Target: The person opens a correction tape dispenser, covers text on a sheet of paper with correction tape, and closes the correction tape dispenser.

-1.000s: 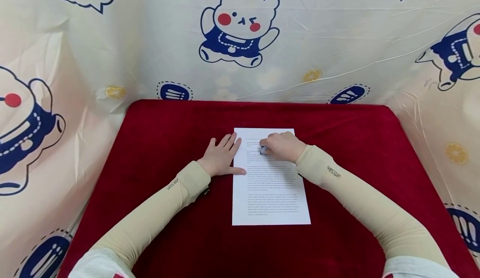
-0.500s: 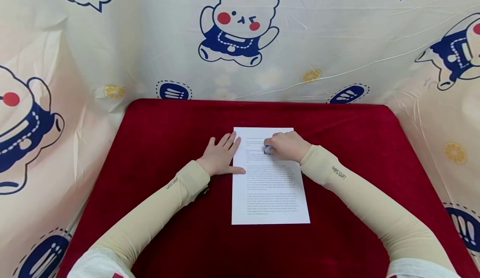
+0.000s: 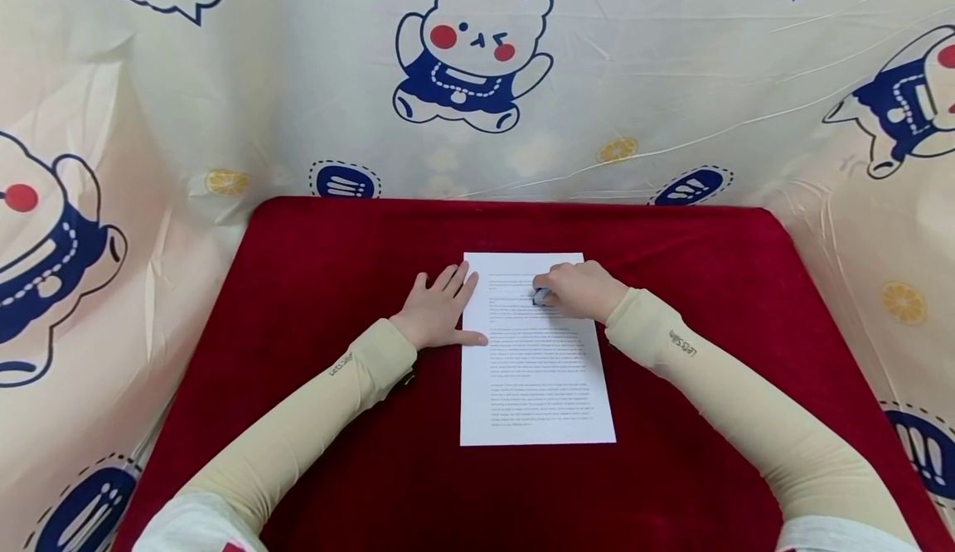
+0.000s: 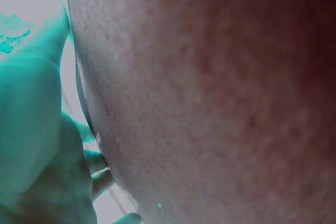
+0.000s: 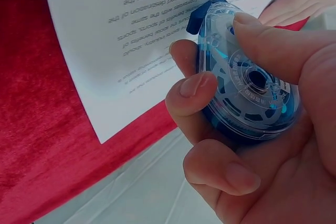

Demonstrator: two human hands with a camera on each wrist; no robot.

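Observation:
A printed sheet of paper (image 3: 537,433) lies on the red cloth. My left hand (image 3: 437,312) rests on its left edge with fingers spread; the left wrist view (image 4: 31,108) shows little more than part of that hand in green tint. In my right hand (image 3: 584,289) I grip a correction tape dispenser (image 5: 249,85), a clear case with blue parts and reels inside. My thumb presses one side and my fingers curl round the other. Its blue tip is at the upper printed lines; whether it touches the paper I cannot tell.
A red velvet cloth (image 3: 336,245) covers the table around the sheet. Behind and at both sides hangs a pale curtain (image 3: 298,79) with printed cartoon bears and orange slices.
My right hand has slid a short way to the right across the upper text with the correction tape dispenser. The left hand and the sheet stay in place.

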